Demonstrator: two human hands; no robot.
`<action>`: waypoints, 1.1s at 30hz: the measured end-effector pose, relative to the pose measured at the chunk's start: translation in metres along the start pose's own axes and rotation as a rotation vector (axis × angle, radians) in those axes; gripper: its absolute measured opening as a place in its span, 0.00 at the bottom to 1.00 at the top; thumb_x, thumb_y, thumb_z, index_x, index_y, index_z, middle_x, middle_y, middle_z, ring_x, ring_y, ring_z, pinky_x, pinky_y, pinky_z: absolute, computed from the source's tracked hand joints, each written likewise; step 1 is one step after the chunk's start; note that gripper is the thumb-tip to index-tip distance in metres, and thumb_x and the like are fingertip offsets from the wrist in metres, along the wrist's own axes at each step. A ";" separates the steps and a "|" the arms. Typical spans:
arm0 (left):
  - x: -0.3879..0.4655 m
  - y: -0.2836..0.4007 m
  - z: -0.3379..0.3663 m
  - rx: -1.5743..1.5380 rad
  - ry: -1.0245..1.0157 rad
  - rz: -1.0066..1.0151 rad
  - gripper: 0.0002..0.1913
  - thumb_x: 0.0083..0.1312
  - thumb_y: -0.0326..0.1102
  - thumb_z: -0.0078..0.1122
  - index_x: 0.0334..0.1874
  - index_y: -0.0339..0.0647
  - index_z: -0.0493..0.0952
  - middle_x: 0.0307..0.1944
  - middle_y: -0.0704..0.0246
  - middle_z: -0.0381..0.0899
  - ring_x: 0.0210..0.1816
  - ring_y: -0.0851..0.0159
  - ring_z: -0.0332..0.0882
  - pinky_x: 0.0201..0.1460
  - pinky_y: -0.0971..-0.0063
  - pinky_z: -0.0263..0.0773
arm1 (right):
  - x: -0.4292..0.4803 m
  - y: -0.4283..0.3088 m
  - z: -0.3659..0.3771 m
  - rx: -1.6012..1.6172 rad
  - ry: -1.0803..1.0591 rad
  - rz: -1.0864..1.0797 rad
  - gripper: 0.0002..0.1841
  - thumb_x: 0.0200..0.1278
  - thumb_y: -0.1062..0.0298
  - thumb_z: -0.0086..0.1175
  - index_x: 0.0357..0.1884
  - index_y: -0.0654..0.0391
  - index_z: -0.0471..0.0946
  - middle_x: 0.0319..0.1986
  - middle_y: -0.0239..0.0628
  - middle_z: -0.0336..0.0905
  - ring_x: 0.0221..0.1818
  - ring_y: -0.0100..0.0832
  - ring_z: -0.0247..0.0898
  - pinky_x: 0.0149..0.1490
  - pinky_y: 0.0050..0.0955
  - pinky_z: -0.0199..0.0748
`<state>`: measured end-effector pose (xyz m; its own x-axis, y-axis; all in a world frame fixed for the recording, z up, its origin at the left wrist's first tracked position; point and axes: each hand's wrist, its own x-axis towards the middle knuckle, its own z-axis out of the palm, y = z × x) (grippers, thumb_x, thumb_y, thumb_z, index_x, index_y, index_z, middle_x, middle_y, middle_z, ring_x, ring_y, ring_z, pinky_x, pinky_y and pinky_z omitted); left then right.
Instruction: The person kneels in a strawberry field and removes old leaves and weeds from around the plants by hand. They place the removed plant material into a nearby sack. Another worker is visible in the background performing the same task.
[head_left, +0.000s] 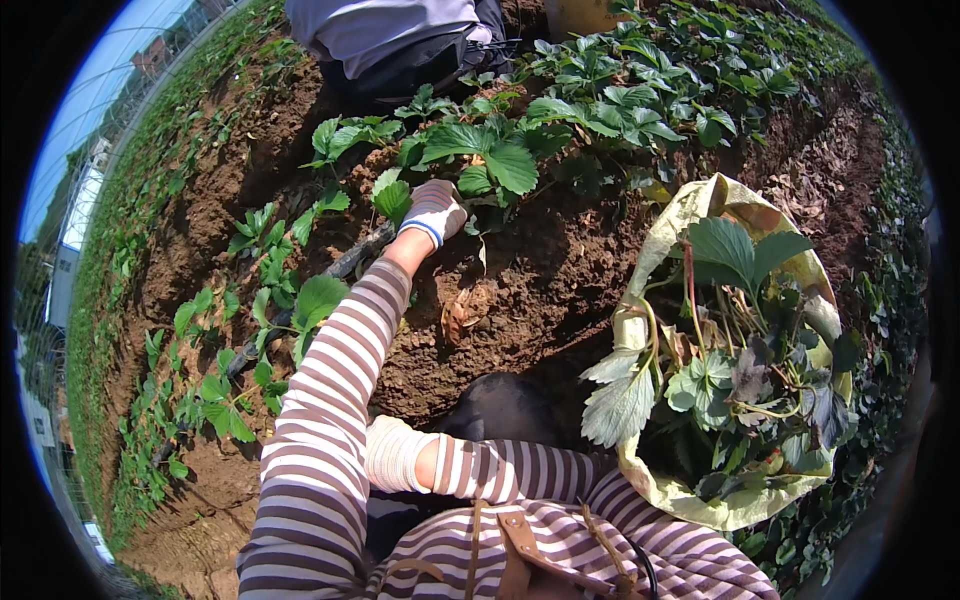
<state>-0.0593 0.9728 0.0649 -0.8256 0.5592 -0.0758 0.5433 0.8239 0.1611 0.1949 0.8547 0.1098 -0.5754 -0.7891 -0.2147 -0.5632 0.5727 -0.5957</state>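
My left hand (436, 211), in a striped knit glove with a blue-edged cuff, reaches in at the base of a strawberry plant (487, 154). Its fingers are turned away among the leaves, so what they grip is hidden. A dark irrigation pipe (358, 251) runs along the soil just below that wrist. Near my body, my right hand (396, 454) lies across under the left sleeve; its pale glove shows at the cuff, but the fingers are covered. To my right stands a yellowish woven sack (634, 315) with its mouth open, holding strawberry leaves and stems (705, 390), some withered.
Ahead, another person (397, 37) sits or crouches close to the row, with a yellowish container (585, 16) beyond. More strawberry plants (217, 397) line the bed at left. Dry leaves (461, 311) lie on the brown soil slope (540, 277). A dark boot or knee (502, 409) is below me.
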 end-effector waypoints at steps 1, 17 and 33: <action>-0.007 -0.019 -0.017 -0.026 0.062 0.046 0.14 0.63 0.41 0.59 0.39 0.38 0.85 0.34 0.54 0.86 0.35 0.52 0.85 0.45 0.63 0.79 | -0.001 0.000 -0.003 -0.004 0.036 0.022 0.14 0.61 0.61 0.56 0.45 0.49 0.87 0.49 0.37 0.85 0.51 0.40 0.81 0.54 0.39 0.77; -0.113 0.210 -0.167 -1.553 -0.260 0.724 0.15 0.74 0.43 0.58 0.48 0.37 0.82 0.30 0.73 0.83 0.28 0.78 0.78 0.30 0.82 0.74 | 0.015 0.004 0.030 0.001 0.140 -0.063 0.15 0.60 0.53 0.60 0.43 0.50 0.86 0.44 0.40 0.85 0.47 0.42 0.82 0.49 0.41 0.78; 0.008 0.132 0.035 0.068 0.172 0.148 0.15 0.70 0.30 0.48 0.57 0.39 0.76 0.56 0.55 0.80 0.49 0.52 0.84 0.45 0.60 0.82 | 0.033 0.002 0.072 0.181 0.327 -0.130 0.14 0.60 0.54 0.59 0.44 0.48 0.86 0.45 0.39 0.86 0.48 0.41 0.82 0.50 0.40 0.78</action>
<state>0.0111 1.0889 0.0511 -0.7471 0.6550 0.1137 0.6643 0.7419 0.0911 0.2175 0.8141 0.0462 -0.6814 -0.7233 0.1120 -0.5468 0.4013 -0.7348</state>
